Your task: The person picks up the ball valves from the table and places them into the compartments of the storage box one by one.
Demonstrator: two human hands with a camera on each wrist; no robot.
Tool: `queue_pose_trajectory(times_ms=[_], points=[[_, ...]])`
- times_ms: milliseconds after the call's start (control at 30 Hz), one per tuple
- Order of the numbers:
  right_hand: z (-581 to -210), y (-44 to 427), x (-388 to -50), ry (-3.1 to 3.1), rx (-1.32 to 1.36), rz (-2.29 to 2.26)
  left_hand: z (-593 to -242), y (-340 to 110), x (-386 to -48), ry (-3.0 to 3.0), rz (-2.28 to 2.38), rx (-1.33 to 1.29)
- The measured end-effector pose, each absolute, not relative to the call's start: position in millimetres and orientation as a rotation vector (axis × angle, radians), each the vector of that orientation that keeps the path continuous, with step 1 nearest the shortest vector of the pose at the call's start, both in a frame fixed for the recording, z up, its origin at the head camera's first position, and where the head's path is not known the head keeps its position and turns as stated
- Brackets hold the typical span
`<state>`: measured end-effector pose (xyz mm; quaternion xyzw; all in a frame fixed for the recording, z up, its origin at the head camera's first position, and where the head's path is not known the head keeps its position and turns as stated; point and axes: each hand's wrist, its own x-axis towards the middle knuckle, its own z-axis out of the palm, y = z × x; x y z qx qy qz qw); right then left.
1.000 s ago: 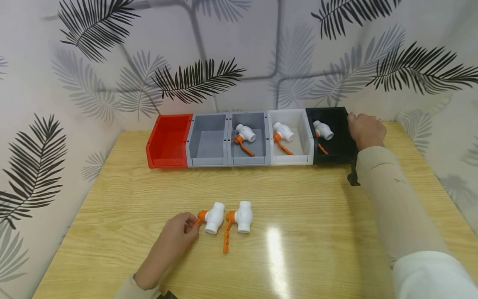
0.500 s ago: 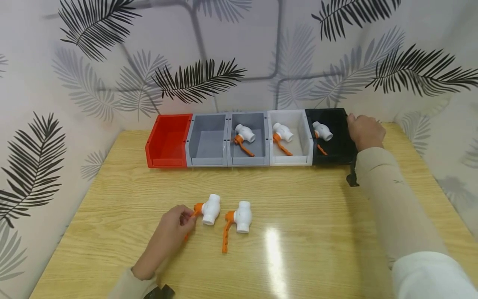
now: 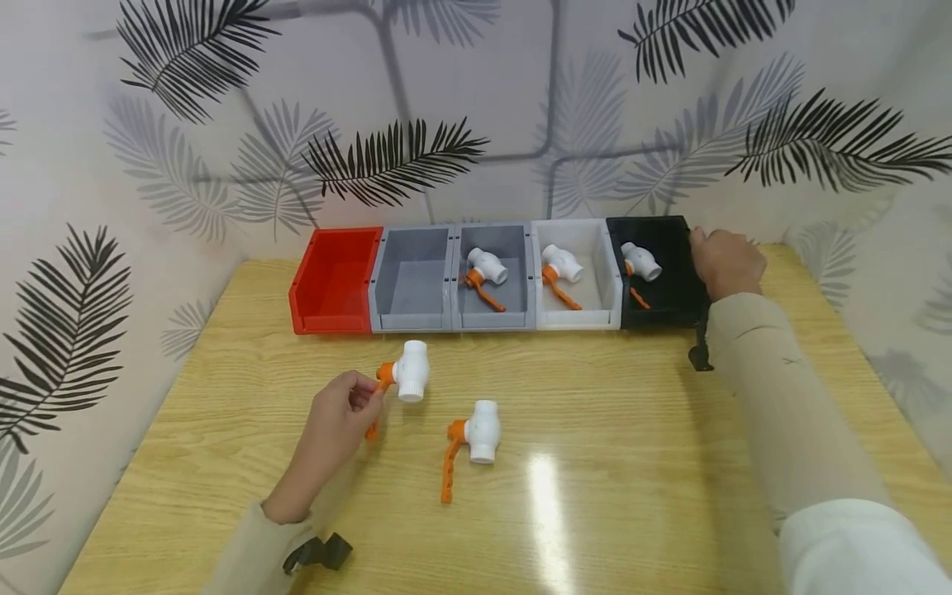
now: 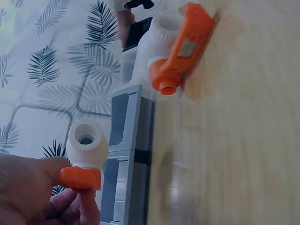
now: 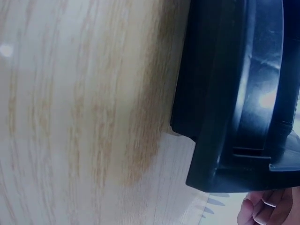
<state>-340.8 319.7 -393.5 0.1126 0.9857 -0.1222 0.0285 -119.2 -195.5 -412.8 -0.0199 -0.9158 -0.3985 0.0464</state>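
My left hand [image 3: 340, 421] pinches the orange handle of a white ball valve [image 3: 412, 372], held up off the table. In the left wrist view that valve [image 4: 88, 143] shows its round open end, with thumb and fingers at the orange handle. A second white ball valve [image 3: 484, 431] with an orange handle lies on the table to its right. My right hand [image 3: 725, 263] grips the right side wall of the black bin [image 3: 677, 310]. Curled fingers [image 5: 269, 208] show past the bin's edge in the right wrist view; the thumb is mostly hidden there.
A row of bins stands along the wall: red [image 3: 332, 324], grey [image 3: 411, 322], another grey [image 3: 494, 321], white [image 3: 580, 318], then black. The second grey, white and black bins each hold a ball valve. Bare wooden table [image 3: 595, 397] lies in front.
The left hand has raised the ball valve and carried it forward, away from the other valve on the table. My right hand has stayed at the black bin.
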Motion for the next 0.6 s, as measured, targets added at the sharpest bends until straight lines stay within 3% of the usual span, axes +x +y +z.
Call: queue_pose_trajectory(times_ms=[333,600], points=[[-393.7,318.7,-342.7,3.034,0.345,-0.385,-393.3,-190.2,-147.5,-2.708,-1.264,-0.080],[-392.6,317.0,-340.3,3.019,0.356,-0.385,-398.5,-190.4,-186.3,-2.721,-1.248,-0.052]])
